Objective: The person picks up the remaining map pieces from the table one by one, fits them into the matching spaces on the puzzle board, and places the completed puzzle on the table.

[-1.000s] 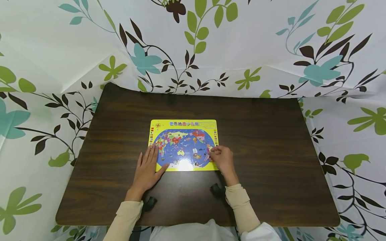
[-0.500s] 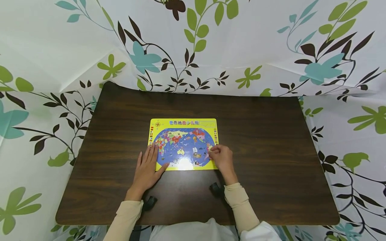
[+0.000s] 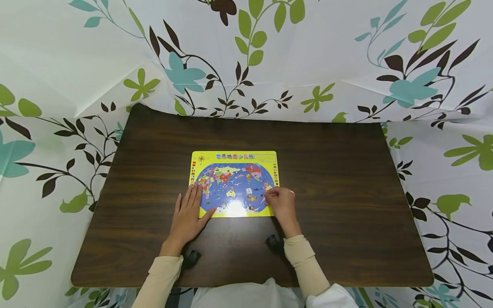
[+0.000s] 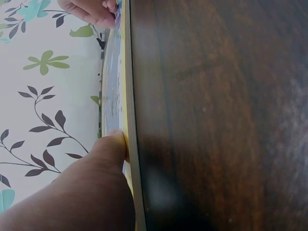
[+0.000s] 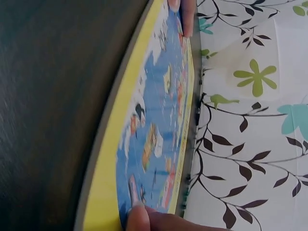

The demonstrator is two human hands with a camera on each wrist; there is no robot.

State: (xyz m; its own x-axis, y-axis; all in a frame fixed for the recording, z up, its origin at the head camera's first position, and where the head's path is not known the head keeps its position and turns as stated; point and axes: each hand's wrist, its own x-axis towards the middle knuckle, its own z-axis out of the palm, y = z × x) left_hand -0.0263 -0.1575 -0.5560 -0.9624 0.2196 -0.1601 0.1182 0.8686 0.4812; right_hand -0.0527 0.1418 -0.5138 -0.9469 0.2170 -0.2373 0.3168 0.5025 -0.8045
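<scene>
A world map puzzle board (image 3: 235, 158) with a yellow border and blue oceans lies flat on the table. My left hand (image 3: 187, 218) rests on its lower left part, fingers straight and thumb spread along the front edge; in the left wrist view the thumb (image 4: 109, 147) presses on the border. At the right side of the map, my right hand (image 3: 283, 207) has thumb and index finger brought together. In the right wrist view these fingertips pinch a small pink puzzle piece (image 5: 134, 188) close over the blue ocean, its lower end hidden by them.
The dark wooden table (image 3: 339, 184) spreads around the board on all sides. A patterned leaf cloth (image 3: 269, 94) hangs behind and beside it. Black wrist devices (image 3: 191, 259) sit by both cuffs, near the table's front edge.
My right hand has turned slightly at the wrist and shifted a little left, still at the map's right side. The left hand stays in place on the board.
</scene>
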